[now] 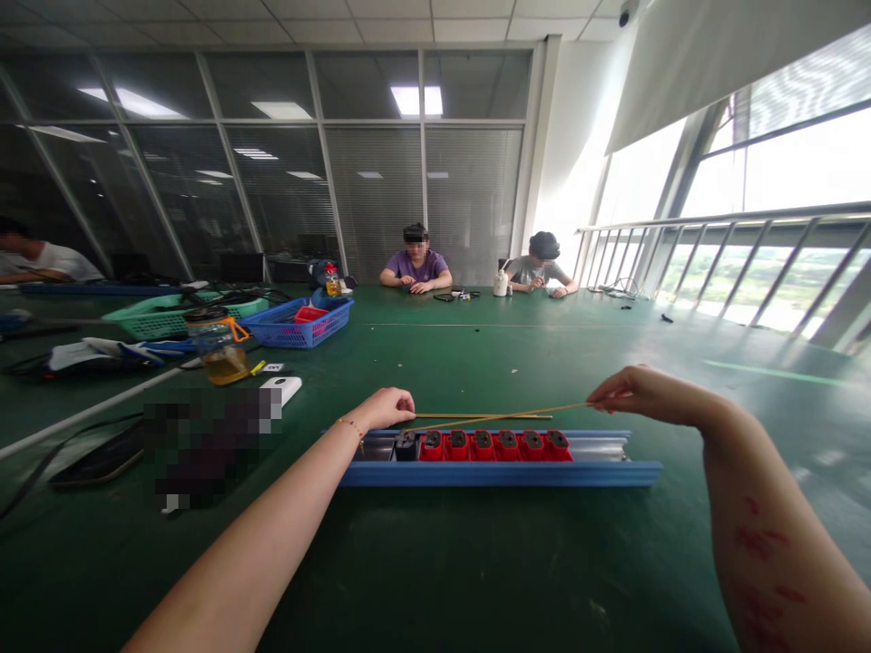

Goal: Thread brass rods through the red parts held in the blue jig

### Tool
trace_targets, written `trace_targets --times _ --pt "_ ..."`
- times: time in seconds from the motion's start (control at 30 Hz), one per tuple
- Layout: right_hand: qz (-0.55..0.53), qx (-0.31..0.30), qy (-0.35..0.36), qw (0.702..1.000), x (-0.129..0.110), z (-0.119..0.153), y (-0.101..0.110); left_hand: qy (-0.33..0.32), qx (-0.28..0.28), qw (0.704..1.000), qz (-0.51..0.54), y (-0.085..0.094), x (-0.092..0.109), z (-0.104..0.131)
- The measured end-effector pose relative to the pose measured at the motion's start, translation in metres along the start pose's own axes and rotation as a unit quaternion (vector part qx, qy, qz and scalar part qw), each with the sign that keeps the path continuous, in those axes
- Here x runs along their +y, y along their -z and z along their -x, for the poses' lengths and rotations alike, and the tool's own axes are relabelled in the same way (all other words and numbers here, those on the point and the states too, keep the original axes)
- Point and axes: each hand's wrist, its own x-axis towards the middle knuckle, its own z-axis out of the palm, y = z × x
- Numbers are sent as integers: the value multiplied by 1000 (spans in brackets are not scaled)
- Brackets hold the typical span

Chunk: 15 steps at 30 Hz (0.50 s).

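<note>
A long blue metal channel point(504, 473) lies crosswise on the table before me. Inside it sits a row of several red socket modules point(507, 446), with one black socket module point(406, 446) at the left end. My right hand point(630, 392), fingers pinched, holds the raised right end of a thin brass-coloured strip point(504, 417), which slants down leftward over the row. Behind the channel, my left hand point(387, 408) is closed with its fingertips at the left end of a second thin strip point(537, 416). Its exact grip is partly hidden.
Left of the channel are a phone point(99, 458), a blurred-out item with a white end point(282, 394), a jar of amber liquid point(224, 354), a blue basket point(299, 331) and a green basket point(146, 317). People sit along the green table's point(476, 562) far side and left.
</note>
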Motion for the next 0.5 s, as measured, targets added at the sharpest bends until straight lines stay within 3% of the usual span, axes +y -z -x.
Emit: trace_targets --times 0.13,0.23,0.37,0.5 --pt "17 9 -39 999 31 0 2 2 3 1000 -1 1 2 1" --pt "19 -15 -43 999 40 -14 -11 2 10 1000 -1 2 5 3" --pt "132 6 -7 991 27 -45 -40 4 4 1000 -1 2 9 5" --pt "165 32 -11 986 8 -71 -73 5 -12 1000 8 2 8 4"
